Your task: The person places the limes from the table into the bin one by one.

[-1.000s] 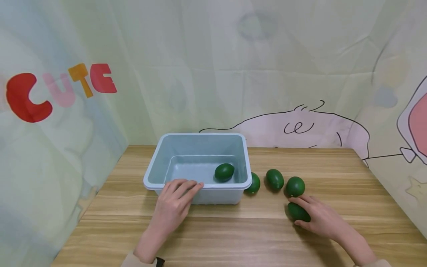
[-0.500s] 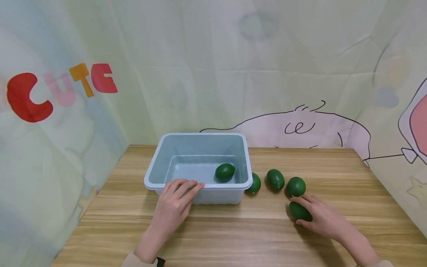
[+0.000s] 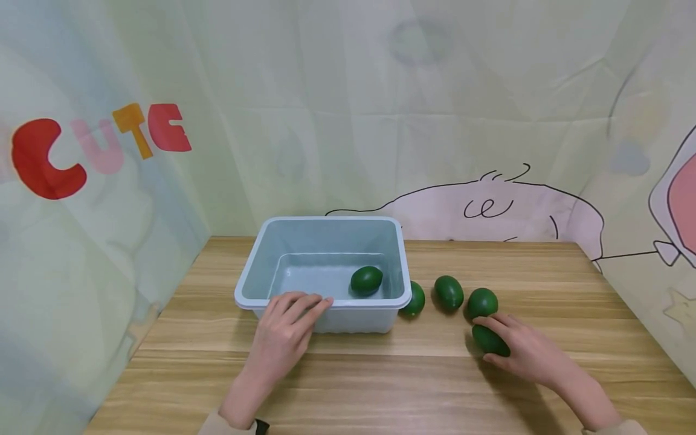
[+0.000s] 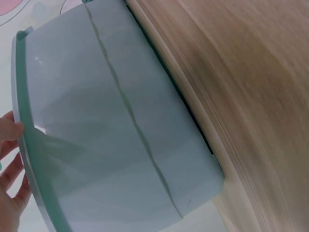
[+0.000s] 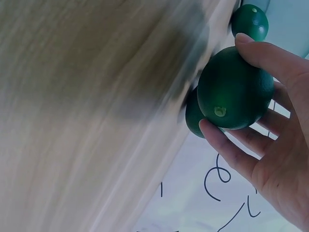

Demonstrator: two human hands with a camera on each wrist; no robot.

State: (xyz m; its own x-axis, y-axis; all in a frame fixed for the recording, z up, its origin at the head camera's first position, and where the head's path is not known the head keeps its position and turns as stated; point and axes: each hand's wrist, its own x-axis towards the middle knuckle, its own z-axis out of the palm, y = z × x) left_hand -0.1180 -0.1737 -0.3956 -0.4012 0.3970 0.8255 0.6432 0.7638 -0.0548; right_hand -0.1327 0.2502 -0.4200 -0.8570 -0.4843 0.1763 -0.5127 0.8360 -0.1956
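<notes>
My left hand (image 3: pixel 285 329) grips the near rim of a pale blue plastic bin (image 3: pixel 348 317), fingers over the edge; the left wrist view shows fingertips on both sides of the rim. One green lime (image 3: pixel 367 281) lies inside, toward the bin's right. My right hand (image 3: pixel 524 350) holds another lime (image 5: pixel 234 89) between thumb and fingers, low over the table on the right. Just beyond it sits a third lime (image 3: pixel 482 303), with one more lime (image 3: pixel 448 293) to its left. Another lime (image 3: pixel 414 299) is partly hidden behind the bin's right side.
A wood-grain table (image 3: pixel 380 386) carries everything. Behind it and on both sides hangs a printed cloth (image 3: pixel 348 121) with cartoon drawings and coloured letters. The bin stands near the table's back edge, left of the loose limes.
My right hand and the lime in it have moved very slightly up and to the right in the head view. The left hand, the bin and the other limes stay put.
</notes>
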